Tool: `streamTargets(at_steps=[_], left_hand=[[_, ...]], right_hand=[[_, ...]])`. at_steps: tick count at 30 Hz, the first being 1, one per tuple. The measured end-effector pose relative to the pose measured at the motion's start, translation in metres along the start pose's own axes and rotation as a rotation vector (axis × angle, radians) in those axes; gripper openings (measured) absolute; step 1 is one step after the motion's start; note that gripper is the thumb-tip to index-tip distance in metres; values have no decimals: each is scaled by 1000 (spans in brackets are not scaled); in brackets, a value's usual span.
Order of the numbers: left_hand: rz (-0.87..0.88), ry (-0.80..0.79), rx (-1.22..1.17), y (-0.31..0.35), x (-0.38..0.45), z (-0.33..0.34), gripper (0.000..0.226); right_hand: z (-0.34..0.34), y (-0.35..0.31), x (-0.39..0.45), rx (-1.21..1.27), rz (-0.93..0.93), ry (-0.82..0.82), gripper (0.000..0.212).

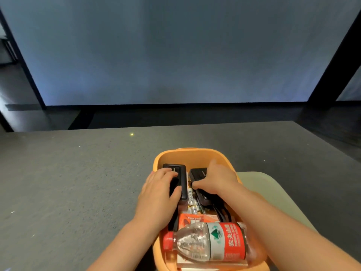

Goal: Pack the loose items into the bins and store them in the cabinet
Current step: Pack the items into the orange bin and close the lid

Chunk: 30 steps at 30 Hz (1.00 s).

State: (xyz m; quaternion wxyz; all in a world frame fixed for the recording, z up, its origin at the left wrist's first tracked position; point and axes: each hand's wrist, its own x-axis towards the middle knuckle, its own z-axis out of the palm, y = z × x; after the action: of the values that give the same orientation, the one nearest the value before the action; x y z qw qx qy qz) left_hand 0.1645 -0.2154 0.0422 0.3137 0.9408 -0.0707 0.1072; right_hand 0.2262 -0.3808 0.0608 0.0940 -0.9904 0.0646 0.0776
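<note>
I see a broad grey speckled stone-like countertop [78, 182] with a pale green rounded plastic bin [273, 192] on it, mostly hidden behind my right arm. Touching its left side sits an orange rounded plastic bin [195, 153], its near end cut off by the frame edge. Across that near end lies a clear plastic water bottle [205, 244] on its side, red cap to the left; its red label carries white Chinese characters and a green triangular logo, with the smaller print too blurred to read. Under it I make out an orange-and-white card pack [197, 219], lettering unreadable. My left hand [158, 194] has fingers and thumb clamped on a black rectangular device [177, 182] bearing tiny illegible white lettering. My right hand [216, 180] rests on a second black box [201, 173], fingers together pressing down; whether they actually grip I cannot tell. Between the two lie loose pale batteries [192, 202], their markings too small to read.
</note>
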Motion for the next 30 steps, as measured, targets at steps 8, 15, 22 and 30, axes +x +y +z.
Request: streamTargets(at_steps=[8, 15, 22, 30], left_hand=[[-8, -10, -24, -2, -2, 2, 40], [-29, -32, -116, -10, -19, -7, 44], [-174, 130, -117, -57, -68, -47, 41], [-435, 294, 27, -142, -143, -136, 35]], right_hand=[[10, 0, 7, -94, -51, 94, 62], [-4, -5, -24, 87, -186, 200, 31], [-3, -72, -84, 273, -491, 244, 29], [58, -197, -128, 285, -738, 79, 28]])
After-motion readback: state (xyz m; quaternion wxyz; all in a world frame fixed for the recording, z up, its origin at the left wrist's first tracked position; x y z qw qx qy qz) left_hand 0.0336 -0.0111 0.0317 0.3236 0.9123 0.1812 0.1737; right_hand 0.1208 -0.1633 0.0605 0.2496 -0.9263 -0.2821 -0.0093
